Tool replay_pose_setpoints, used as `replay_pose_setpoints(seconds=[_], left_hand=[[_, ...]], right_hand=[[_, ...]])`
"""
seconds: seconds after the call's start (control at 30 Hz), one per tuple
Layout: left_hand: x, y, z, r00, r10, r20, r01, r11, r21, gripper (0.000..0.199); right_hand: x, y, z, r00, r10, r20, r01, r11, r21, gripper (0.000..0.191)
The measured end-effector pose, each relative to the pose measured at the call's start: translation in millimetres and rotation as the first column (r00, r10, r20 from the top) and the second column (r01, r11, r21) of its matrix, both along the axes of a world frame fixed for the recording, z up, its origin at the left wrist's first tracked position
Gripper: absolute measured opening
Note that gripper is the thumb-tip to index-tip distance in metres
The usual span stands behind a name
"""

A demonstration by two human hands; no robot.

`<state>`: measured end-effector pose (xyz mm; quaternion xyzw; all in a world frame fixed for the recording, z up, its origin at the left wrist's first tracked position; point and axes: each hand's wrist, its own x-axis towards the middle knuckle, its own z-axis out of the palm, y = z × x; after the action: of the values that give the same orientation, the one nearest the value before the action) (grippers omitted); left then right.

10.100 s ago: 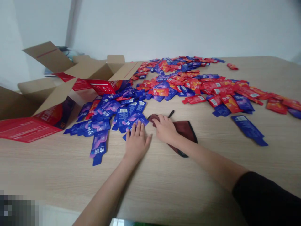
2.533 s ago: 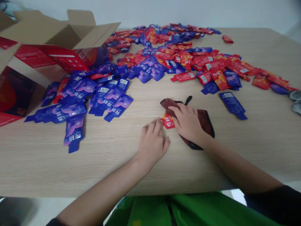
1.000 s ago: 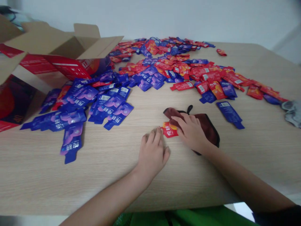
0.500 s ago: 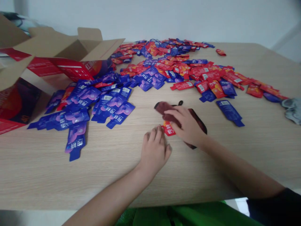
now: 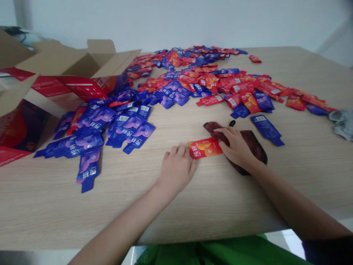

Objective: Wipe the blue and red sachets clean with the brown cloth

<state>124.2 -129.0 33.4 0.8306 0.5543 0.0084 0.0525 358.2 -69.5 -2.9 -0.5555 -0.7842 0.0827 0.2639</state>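
Note:
A red and orange sachet (image 5: 205, 148) lies flat on the table, its printed face up. My left hand (image 5: 178, 167) holds the left end of this sachet with curled fingertips against the table. In my right hand (image 5: 235, 147) is a dark maroon cloth (image 5: 255, 147) with black edging and a small black tab. The fingers press the cloth down, and it covers the sachet's right end. A single blue sachet (image 5: 267, 129) lies beyond the cloth to the right.
Blue sachets (image 5: 93, 117) are piled at the left, beside open red cardboard boxes (image 5: 68, 79). Mixed red and blue sachets (image 5: 198, 79) spread across the back of the wooden table (image 5: 220, 209). A crumpled grey cloth (image 5: 342, 123) sits at the right edge.
My right hand has moved right with the maroon cloth, uncovering more of the red sachet. My left hand stays at the sachet's left end. The view has shifted slightly.

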Motion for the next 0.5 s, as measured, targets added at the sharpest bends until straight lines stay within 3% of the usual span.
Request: replay_pose_setpoints(seconds=[0.13,0.33,0.4,0.5], left_hand=[[12,31,9.1,0.999,0.039,0.004,-0.039,0.999,-0.02,0.038],[20,47,-3.7,0.998,0.053,0.024,-0.049,0.992,-0.116,0.033],[17,42,-3.7,0.997,0.028,0.068,-0.023,0.997,-0.072,0.026],[14,29,-2.1,0.995,-0.038,0.087,0.029,0.994,0.105,0.011]], right_hand=[[4,4,-4.6,0.978,-0.016,-0.21,0.022,0.999,0.027,0.036],[1,-3,0.3,0.965,0.004,-0.264,-0.003,1.0,0.006,0.038],[3,-5,8.8,0.934,-0.044,-0.354,0.051,0.999,0.01,0.036],[10,-6,21.9,0.882,-0.133,-0.452,0.149,0.989,0.0,0.035]])
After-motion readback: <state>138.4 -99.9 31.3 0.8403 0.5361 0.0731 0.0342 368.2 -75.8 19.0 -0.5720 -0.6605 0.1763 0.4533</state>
